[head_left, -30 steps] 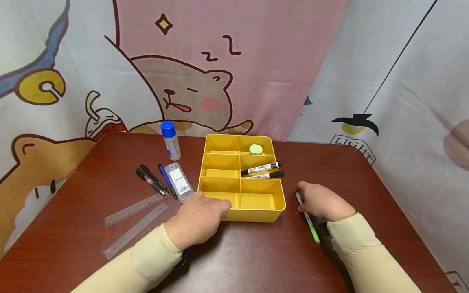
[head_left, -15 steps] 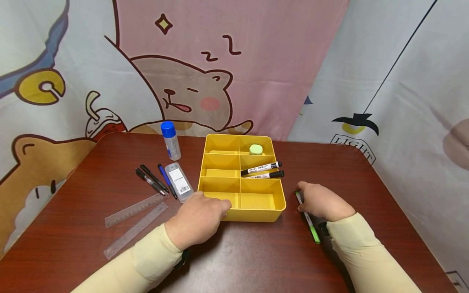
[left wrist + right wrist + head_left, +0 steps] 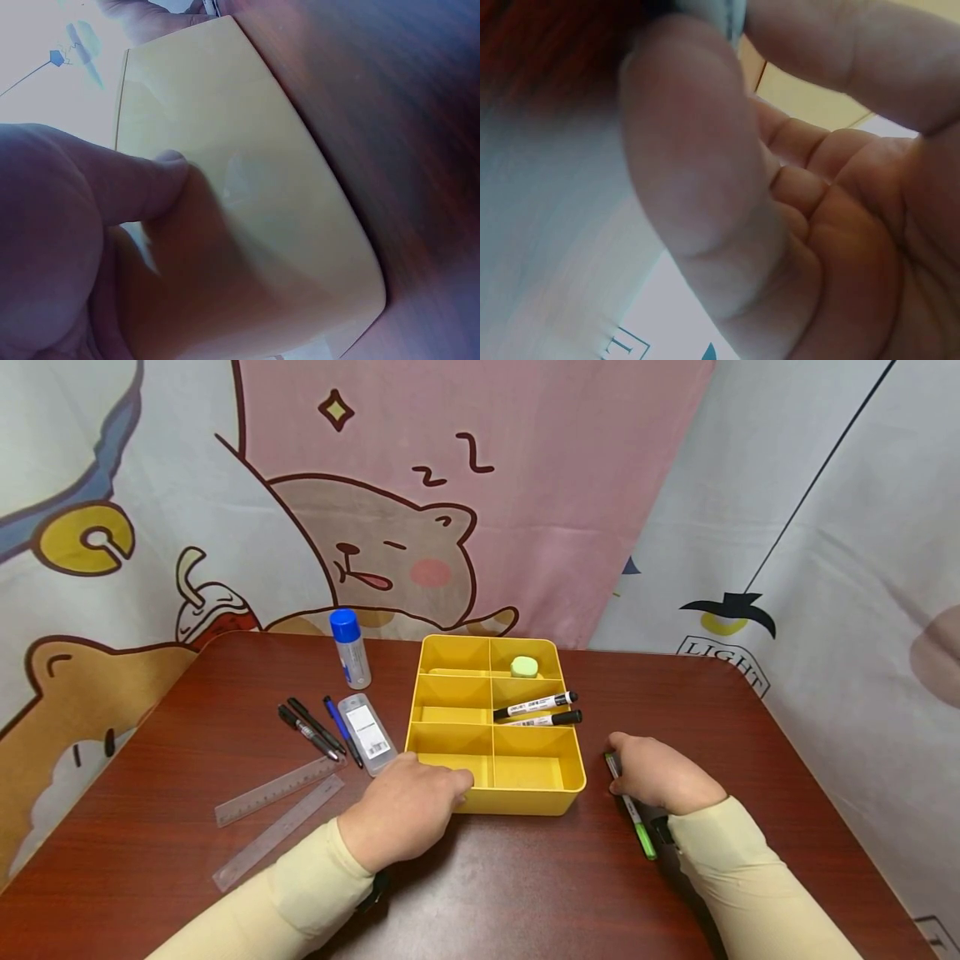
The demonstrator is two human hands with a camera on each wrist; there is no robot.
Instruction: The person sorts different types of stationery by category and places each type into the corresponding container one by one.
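Note:
My left hand (image 3: 408, 810) grips the front left corner of a yellow divided organizer box (image 3: 517, 802). In the left wrist view its thumb (image 3: 161, 180) lies against the box's outer wall (image 3: 247, 135). To the right of the box, my right hand (image 3: 663, 772) pinches a white marker with green ends (image 3: 636, 820), which lies slanted along the table. The right wrist view shows thumb and finger at the marker's white barrel (image 3: 724, 13); most of it is out of that view. Two black-capped markers (image 3: 536, 704) lean in the box's middle right compartment, and a pale green block (image 3: 523, 667) sits behind them.
Left of the box are a clear plastic case (image 3: 366, 733), a blue pen (image 3: 342, 729), two black pens (image 3: 311, 727) and two transparent rulers (image 3: 277, 831). A blue-capped bottle (image 3: 350, 647) stands farther back. A patterned cloth (image 3: 570, 485) hangs behind the table.

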